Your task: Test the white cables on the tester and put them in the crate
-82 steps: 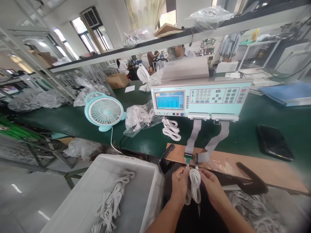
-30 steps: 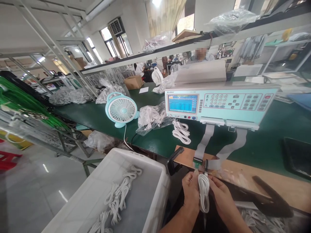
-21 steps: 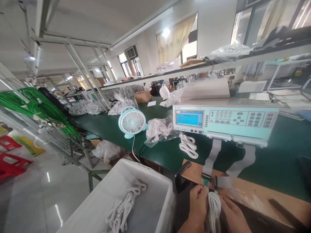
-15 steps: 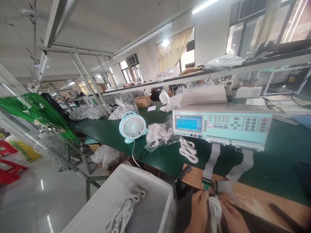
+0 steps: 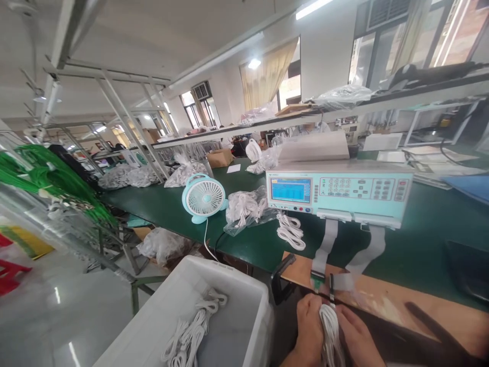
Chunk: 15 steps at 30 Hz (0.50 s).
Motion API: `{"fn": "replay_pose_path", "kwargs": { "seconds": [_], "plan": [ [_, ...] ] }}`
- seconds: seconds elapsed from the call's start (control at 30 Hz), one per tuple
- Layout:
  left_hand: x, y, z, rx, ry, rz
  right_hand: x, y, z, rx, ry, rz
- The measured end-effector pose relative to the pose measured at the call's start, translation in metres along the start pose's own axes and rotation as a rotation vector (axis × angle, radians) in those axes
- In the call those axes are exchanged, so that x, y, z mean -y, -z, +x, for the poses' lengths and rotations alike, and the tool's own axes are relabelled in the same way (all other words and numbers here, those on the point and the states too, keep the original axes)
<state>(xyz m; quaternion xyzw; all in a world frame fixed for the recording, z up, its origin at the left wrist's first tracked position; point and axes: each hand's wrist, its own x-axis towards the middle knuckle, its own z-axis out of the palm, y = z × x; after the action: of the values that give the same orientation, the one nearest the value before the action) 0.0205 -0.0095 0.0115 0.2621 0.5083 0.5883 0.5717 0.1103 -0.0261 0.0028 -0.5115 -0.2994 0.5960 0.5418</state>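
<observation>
A coiled bundle of white cable is between my two hands at the bottom of the head view. My left hand is closed, its fingers bent against the bundle's left side near the top. On the other side, my right hand is closed with its thumb and fingers at the bundle's upper end. The cable plugs are hidden by the fingers. Just beyond the fingertips are a small green connector board and a dark connector, each at the end of a grey ribbon cable. Whether a plug sits in either cannot be made out.
A cable tester with a lit screen stands on the green table. Its ribbon cables reach a wooden board with a black clamp. A grey bin holds white cable bundles. A small fan and bagged cables stand behind.
The camera view has turned slightly, so the scene sits further left and higher. My hands keep hold of the cable bundle, and the left fingertips sit slightly further from the green board.
</observation>
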Motion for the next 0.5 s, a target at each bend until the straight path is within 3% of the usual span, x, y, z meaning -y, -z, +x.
{"fn": "replay_pose_path", "kwargs": {
  "seconds": [0.1,0.2,0.3,0.37,0.5],
  "plan": [
    [-0.009,0.003,-0.016,0.119,0.101,0.051,0.017,0.032,-0.017,0.065,-0.015,-0.127],
    [-0.016,0.007,-0.019,0.123,0.393,-0.146,0.037,0.096,-0.034,0.112,-0.043,-0.577],
    [-0.016,0.009,-0.015,0.182,0.610,-0.348,0.043,0.141,-0.056,-0.106,0.033,-0.968],
    [-0.012,0.006,-0.014,0.257,0.676,-0.451,0.038,0.138,-0.073,-0.125,-0.005,-0.897],
    [-0.006,-0.006,-0.021,0.336,0.572,-0.489,0.024,0.083,-0.093,0.293,-0.116,-0.344]
  ]
}}
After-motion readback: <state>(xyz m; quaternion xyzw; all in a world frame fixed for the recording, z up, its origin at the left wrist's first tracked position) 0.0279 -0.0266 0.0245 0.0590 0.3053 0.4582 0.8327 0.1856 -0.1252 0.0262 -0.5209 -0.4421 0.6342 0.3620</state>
